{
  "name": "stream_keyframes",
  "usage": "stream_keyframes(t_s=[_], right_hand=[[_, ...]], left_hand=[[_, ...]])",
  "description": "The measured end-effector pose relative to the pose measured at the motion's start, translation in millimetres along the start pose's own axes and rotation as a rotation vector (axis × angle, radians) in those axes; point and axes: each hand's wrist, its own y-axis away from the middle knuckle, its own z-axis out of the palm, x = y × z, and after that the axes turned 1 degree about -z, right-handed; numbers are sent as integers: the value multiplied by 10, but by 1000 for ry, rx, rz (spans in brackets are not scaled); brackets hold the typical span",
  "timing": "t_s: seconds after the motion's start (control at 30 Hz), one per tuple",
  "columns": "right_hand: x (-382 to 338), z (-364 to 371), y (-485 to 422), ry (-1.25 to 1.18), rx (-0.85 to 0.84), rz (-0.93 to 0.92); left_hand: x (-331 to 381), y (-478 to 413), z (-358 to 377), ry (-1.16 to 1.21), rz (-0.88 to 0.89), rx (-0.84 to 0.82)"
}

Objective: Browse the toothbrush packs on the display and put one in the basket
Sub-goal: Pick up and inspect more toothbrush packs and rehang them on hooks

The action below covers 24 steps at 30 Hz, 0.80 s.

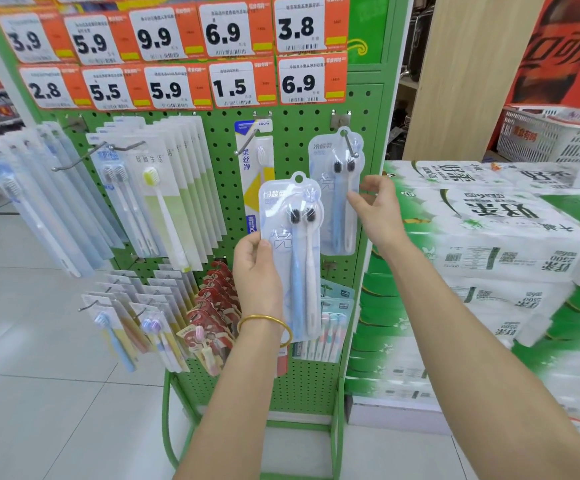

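While the left hand (255, 268) grips the held twin pack (293, 237) by its lower left edge, thumb across the front and fingers curled behind, the pack stands upright at frame centre, in front of the green pegboard display (302, 382) and off any hook. Contents: one blue and one white toothbrush, dark bristles, heads up, in a clear blister with a hang hole on top. Gold bangle (264, 322) on the left wrist.

Right hand (373, 209), at 2 o'clock from the held pack: thumb and forefinger pinch the right edge of the hanging twin pack (337, 202). Same design; it hangs on a metal hook (349, 143) at 1 o'clock. The held pack overlaps its lower left corner; contact between the two cannot be told.

Display notes:
- 12 o'clock: two rows of orange-and-white price tags (226, 32).
- 11 o'clock: single FROG-labelled pack (254, 174), just beside the held pack.
- 9 to 10 o'clock: rows of brush packs (164, 202) on long hooks.
- 7 o'clock: red-carded packs (216, 299).
- 5 o'clock: pastel multi-brush pack (330, 334), behind the held pack.

At 3 o'clock, stacked green-and-white tissue bales (489, 237) sit just beside the display. White slatted bin (541, 133) at 2 o'clock, well apart from both hands.
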Motion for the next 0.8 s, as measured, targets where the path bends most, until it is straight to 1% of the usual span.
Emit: stream_keyframes(t_s=[0.07, 0.1, 0.13, 0.17, 0.23, 0.27, 0.33, 0.43, 0.5, 0.57, 0.67, 0.73, 0.8], right_hand=[[-5, -69, 178, -26, 120, -36], [5, -99, 300, -44, 148, -52], [20, -119, 439, -77, 124, -59], [37, -119, 599, -124, 53, -41], [105, -82, 888, -225, -121, 50], [154, -60, 998, -241, -173, 91], [244, -31, 1156, -253, -187, 127], [292, -47, 1294, -288, -88, 119], [309, -53, 1390, -320, -65, 118], [318, -47, 1477, -412, -55, 149], [311, -87, 1498, -741, -28, 278], [307, -155, 1471, -867, -17, 326], [333, -213, 1446, -912, 7, 368]], left_hand=[[-29, 10, 24, -5, -5, -1], [-48, 16, 39, -10, -7, -2], [-71, 23, 57, -15, -7, -2], [-100, 26, 81, -21, -4, -1], [-155, 59, 146, -35, -1, 3], [-180, 84, 183, -42, 4, 3], [-222, 146, 271, -66, 21, 12], [-242, 264, 404, -114, 64, 0], [-272, 347, 477, -216, 152, -56], [-349, 393, 524, -383, 317, -115], [-446, 477, 546, -620, 510, -236], [-519, 553, 512, -810, 587, -302], [-598, 605, 458, -902, 607, -372]])
